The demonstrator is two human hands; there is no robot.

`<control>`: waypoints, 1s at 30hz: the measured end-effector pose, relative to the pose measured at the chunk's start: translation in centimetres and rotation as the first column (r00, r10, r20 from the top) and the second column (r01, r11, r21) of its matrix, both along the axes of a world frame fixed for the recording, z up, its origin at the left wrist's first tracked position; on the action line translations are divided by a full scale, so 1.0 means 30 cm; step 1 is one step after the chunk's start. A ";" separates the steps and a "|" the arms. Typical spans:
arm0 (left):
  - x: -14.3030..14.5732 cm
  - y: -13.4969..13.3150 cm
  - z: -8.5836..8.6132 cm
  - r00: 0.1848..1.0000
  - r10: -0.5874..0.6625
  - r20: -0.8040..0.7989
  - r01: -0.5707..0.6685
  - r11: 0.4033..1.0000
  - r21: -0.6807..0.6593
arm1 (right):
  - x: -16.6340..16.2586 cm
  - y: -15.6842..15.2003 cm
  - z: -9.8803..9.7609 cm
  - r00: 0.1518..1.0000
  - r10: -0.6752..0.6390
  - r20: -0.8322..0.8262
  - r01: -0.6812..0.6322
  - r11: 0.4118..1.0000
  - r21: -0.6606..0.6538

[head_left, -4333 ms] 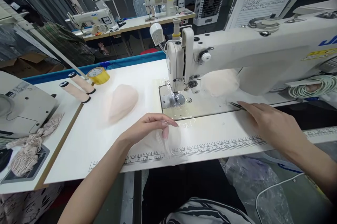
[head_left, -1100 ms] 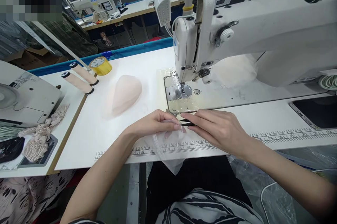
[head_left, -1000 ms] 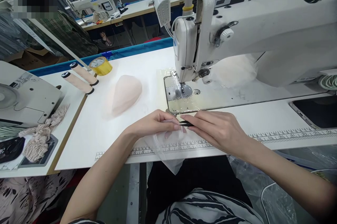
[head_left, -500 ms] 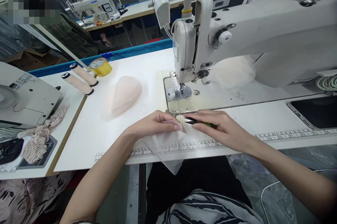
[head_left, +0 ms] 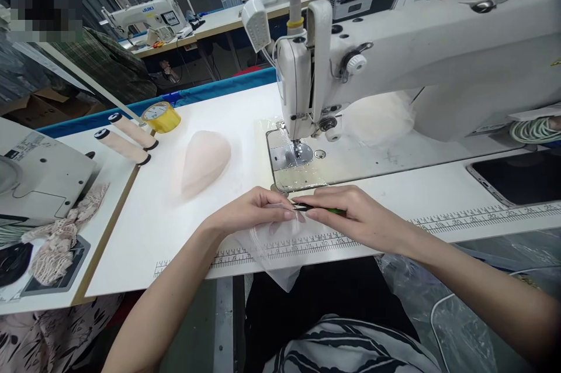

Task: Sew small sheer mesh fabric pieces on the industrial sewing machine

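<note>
Pinched in my left hand (head_left: 254,209) is a piece of sheer white fabric (head_left: 280,259), whose lower corner hangs over the table's front edge. My right hand (head_left: 350,212) grips thread snips (head_left: 324,209) with dark blades and a bit of green on the handle. The snips' tips meet the fabric's edge at my left fingertips, and the blades look closed together. Just beyond both hands stands the sewing machine, its needle plate (head_left: 289,156) bare under the presser foot. Left of it lies a stack of pale pink sheer pieces (head_left: 205,159).
More pale sheer fabric (head_left: 379,118) sits beneath the machine arm (head_left: 421,40). A phone (head_left: 512,177) lies at the right. Yellow tape (head_left: 162,117) and two thread cones (head_left: 123,147) stand at the left. A printed ruler (head_left: 324,244) runs along the front edge.
My right hand has brought the snips left to the fabric edge, and their blades have gone from apart to together. The whole view has shifted slightly.
</note>
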State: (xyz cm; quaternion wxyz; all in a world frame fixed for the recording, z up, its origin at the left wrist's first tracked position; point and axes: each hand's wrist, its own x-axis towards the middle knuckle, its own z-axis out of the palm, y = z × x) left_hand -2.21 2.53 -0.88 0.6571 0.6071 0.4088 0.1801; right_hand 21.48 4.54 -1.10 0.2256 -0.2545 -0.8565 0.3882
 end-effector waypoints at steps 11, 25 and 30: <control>0.001 -0.001 0.007 1.000 -0.028 -0.006 0.028 0.999 0.015 | -0.021 0.006 -0.019 0.998 -0.014 -0.053 0.007 0.992 -0.124; -0.007 0.001 -0.005 1.000 0.008 0.013 -0.008 1.000 0.009 | -0.001 -0.003 -0.021 0.985 -0.149 -0.091 0.156 0.985 0.069; -0.008 0.001 0.000 1.000 0.010 -0.012 -0.010 1.000 -0.013 | 0.035 -0.012 -0.044 0.991 -0.114 -0.071 0.133 0.909 0.396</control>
